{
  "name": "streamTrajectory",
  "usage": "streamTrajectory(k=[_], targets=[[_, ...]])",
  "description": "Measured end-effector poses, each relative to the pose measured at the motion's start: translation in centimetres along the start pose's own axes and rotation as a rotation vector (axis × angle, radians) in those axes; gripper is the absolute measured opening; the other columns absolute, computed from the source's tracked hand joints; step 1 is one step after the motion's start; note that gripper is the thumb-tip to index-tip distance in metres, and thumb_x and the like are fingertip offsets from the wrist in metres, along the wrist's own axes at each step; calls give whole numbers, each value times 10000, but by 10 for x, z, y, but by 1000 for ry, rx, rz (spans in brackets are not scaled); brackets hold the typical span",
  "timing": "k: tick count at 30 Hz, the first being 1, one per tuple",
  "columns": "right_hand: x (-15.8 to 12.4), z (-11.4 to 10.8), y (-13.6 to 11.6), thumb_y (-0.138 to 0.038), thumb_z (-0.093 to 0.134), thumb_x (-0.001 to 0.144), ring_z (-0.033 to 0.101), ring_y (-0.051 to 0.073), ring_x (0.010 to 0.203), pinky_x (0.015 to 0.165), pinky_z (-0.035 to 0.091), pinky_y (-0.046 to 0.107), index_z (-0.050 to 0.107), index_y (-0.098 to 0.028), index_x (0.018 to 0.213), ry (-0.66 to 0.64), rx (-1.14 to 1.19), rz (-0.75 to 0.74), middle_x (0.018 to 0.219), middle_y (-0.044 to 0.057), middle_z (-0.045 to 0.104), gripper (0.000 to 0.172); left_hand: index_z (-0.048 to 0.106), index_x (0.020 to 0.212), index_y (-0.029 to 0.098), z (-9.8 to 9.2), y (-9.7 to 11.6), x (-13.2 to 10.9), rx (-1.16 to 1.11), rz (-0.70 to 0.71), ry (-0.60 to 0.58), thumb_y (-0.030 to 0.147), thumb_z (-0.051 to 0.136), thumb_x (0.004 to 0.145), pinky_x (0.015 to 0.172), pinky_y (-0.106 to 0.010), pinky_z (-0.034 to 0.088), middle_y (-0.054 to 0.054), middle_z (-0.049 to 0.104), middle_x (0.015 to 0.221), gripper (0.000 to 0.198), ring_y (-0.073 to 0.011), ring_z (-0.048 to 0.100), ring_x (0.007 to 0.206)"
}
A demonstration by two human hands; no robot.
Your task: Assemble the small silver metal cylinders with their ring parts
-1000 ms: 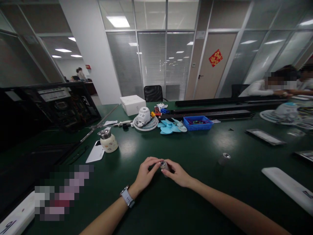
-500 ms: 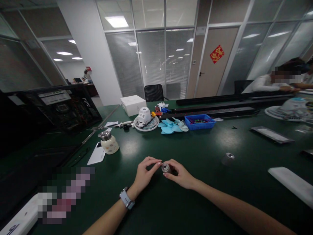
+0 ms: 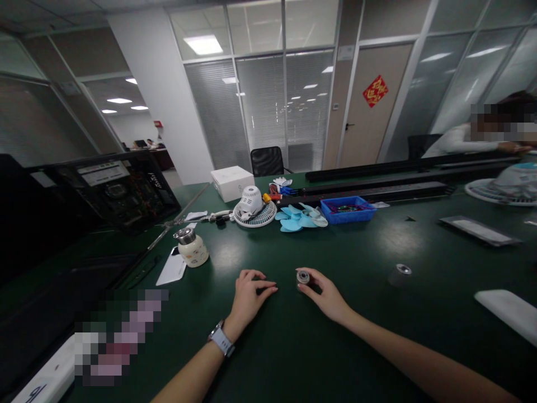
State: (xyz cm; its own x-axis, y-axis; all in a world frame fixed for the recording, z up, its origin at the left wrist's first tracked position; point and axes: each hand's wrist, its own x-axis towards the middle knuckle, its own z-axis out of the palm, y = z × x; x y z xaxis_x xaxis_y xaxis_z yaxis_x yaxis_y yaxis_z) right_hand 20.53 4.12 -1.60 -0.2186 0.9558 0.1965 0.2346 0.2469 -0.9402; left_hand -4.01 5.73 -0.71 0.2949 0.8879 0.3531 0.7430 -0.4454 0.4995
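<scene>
My right hand (image 3: 325, 291) grips a small metal cylinder (image 3: 302, 277) between thumb and fingers. Its round top, with a ring and a dark centre, faces up, and it is held at or just above the green table. To the left of it, apart from the cylinder, is my left hand (image 3: 250, 294). Its thumb and index tips come together in a pinch; anything between them is too small to make out. A similar metal cylinder (image 3: 403, 271) stands on the table to the right of my right hand.
Beyond my hands lie light blue fan blades (image 3: 297, 217), a blue tray (image 3: 349, 210) of small parts and a white fan part (image 3: 253, 208). At left are a cream bottle (image 3: 193, 249), a white phone (image 3: 171, 268) and an opened black device (image 3: 121, 187). A co-worker (image 3: 455, 140) sits far right.
My right hand has moved right with the metal cylinder, away from my left hand, whose fingertips were at its edge. The view has also shifted slightly.
</scene>
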Motion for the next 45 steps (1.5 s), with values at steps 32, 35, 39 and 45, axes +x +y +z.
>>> streamTrajectory(k=[32, 35, 39, 45], targets=[[14, -22, -10, -513, 681, 742, 585, 255, 1116, 1008, 424, 447, 665, -193, 1083, -210, 551, 254, 1199, 109, 632, 468, 707, 956, 246, 3, -5, 3, -84, -82, 158, 369, 529, 895, 856, -420, 424, -53, 673, 956, 224, -245, 532, 949], [13, -21, -10, -497, 702, 733, 587, 263, 1114, 1002, 430, 478, 646, -212, 1117, -148, 460, 208, 1181, 99, 644, 481, 710, 953, 249, 3, -5, 3, -94, -75, 132, 381, 502, 907, 847, -419, 425, -52, 694, 956, 250, -245, 542, 937], [13, -16, -5, -446, 747, 702, 597, 247, 1099, 1001, 443, 475, 605, -222, 1167, -54, 334, 113, 1155, 85, 648, 536, 706, 1002, 280, 3, -4, 2, -77, -60, 36, 469, 538, 876, 862, -425, 415, -43, 690, 995, 283, -253, 524, 984], [10, -11, -5, -338, 733, 735, 614, 210, 1041, 955, 478, 432, 606, -208, 1158, -33, 109, 42, 1123, 72, 642, 460, 719, 1004, 315, 2, -2, 0, -37, -36, -15, 565, 700, 708, 860, -442, 403, -58, 662, 1044, 388, -291, 498, 1029]])
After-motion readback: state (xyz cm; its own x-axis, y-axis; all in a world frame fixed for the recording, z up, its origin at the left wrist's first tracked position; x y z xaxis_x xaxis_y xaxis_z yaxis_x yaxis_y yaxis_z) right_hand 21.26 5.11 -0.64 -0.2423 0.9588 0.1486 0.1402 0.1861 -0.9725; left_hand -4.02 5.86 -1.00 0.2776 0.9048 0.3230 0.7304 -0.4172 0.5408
